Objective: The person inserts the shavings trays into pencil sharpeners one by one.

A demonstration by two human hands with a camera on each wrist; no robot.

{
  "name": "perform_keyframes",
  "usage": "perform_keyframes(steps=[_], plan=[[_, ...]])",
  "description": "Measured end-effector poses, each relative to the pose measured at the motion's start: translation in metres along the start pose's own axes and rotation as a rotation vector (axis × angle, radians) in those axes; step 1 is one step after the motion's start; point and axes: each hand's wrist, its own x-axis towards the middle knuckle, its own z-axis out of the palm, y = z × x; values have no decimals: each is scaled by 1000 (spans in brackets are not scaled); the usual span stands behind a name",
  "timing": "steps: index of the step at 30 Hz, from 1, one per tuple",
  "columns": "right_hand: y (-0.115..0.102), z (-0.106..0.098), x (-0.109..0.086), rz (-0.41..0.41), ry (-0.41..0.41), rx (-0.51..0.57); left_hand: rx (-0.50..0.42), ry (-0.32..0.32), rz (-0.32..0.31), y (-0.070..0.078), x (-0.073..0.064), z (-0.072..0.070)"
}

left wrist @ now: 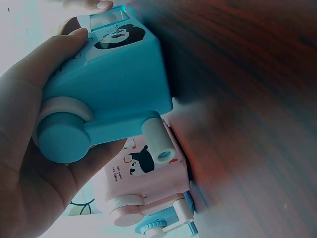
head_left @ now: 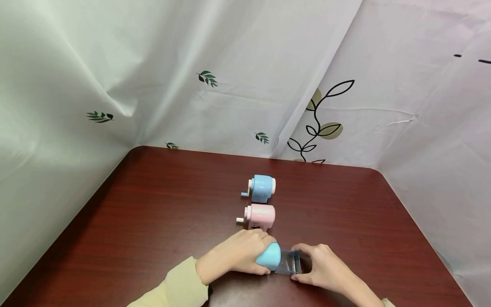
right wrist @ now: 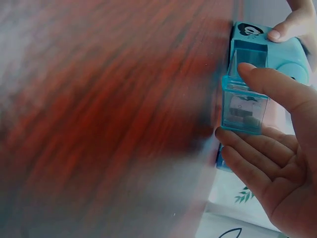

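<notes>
My left hand [head_left: 247,251] grips a light blue crank pencil sharpener [head_left: 270,256] from above, near the table's front. In the left wrist view its panda picture, round knob and crank handle [left wrist: 159,141] show, with the thumb along the body. A clear bluish shavings drawer [head_left: 287,262] sticks out of the sharpener's right end. My right hand [head_left: 326,266] holds the drawer's outer end between thumb and fingers. The right wrist view shows the thumb on one side of the drawer [right wrist: 242,110] and fingertips against the other.
Just beyond my left hand stands a pink crank sharpener [head_left: 261,215]. Behind it is another blue sharpener [head_left: 262,187] with a white crank arm. They stand on a dark red-brown table [head_left: 172,204], with a white patterned curtain [head_left: 230,111] around its far edge and sides.
</notes>
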Motion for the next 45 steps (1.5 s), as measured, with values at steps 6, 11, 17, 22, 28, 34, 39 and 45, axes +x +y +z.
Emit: perform_keyframes(steps=[6,11,17,22,28,34,39,45], plan=[[0,1,2,1,-1,-2,7,5,7,0,0,-1],[-1,4,5,-19,4,-10,4,5,3,0,0,0],[-3,6,8,-28,-3,-9,-8,2,-1,0,0,1],[-4,7,9,-33,-5,-11,-10,0,-4,0,0,0],[-6,9,10,-60,11,10,-2,7,-1,0,0,0],[-7,11,14,-78,18,12,2,5,4,0,0,2],[-7,13,16,-87,19,-18,6,5,7,-1,0,4],[-9,14,19,-93,28,-54,6,8,4,-1,0,4]])
